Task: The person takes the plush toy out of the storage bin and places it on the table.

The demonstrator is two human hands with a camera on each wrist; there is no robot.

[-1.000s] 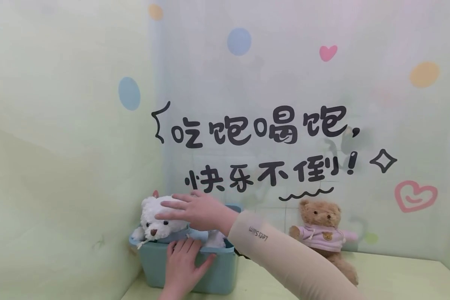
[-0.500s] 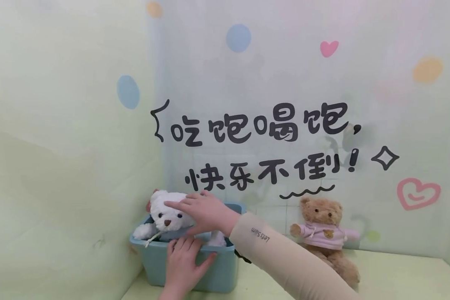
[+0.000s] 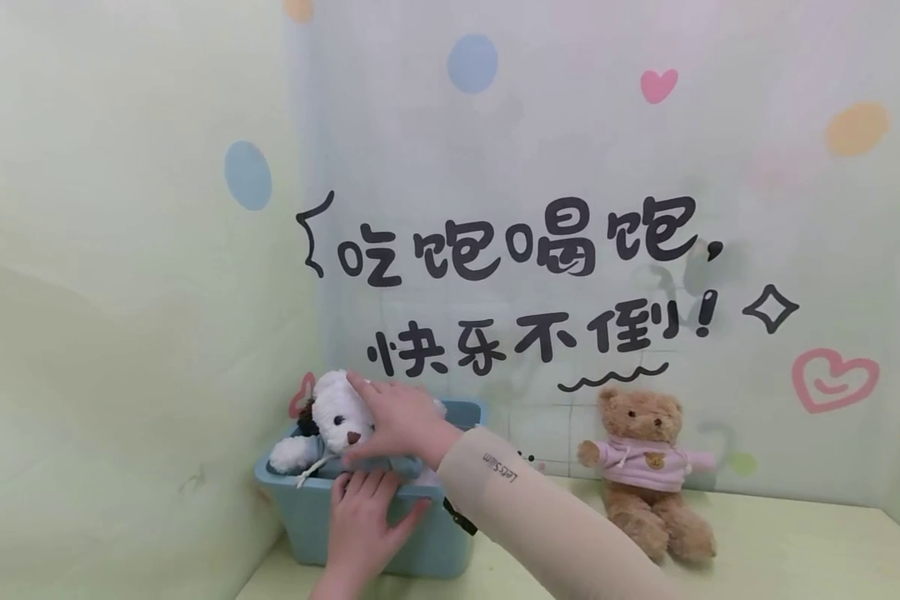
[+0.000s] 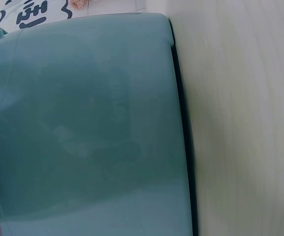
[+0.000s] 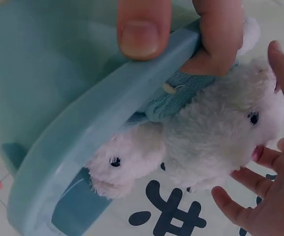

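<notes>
A white plush bear (image 3: 337,412) in a blue top sits in a blue-green plastic bin (image 3: 378,533), its head and one arm above the rim. My left hand (image 3: 363,517) grips the bin's near rim, thumb outside and fingers over the edge. My right hand (image 3: 401,421) lies against the side of the bear's head, fingers spread; in the right wrist view its fingertips (image 5: 262,184) are at the bear's face. Beside the bear, a second pale pinkish plush (image 5: 127,160) pokes over the rim. The left wrist view is mostly bin wall (image 4: 92,118).
A brown teddy bear (image 3: 652,458) in a pink hoodie sits on the pale tabletop (image 3: 787,550), right of the bin. Close on the bin's left rises a pale side wall (image 3: 135,333). Behind stands a back wall (image 3: 570,150) with printed lettering and shapes.
The white bear's head has shifted right and now sits more upright, partly turned. My right hand has moved from across its forehead to its side. My left hand stays on the rim.
</notes>
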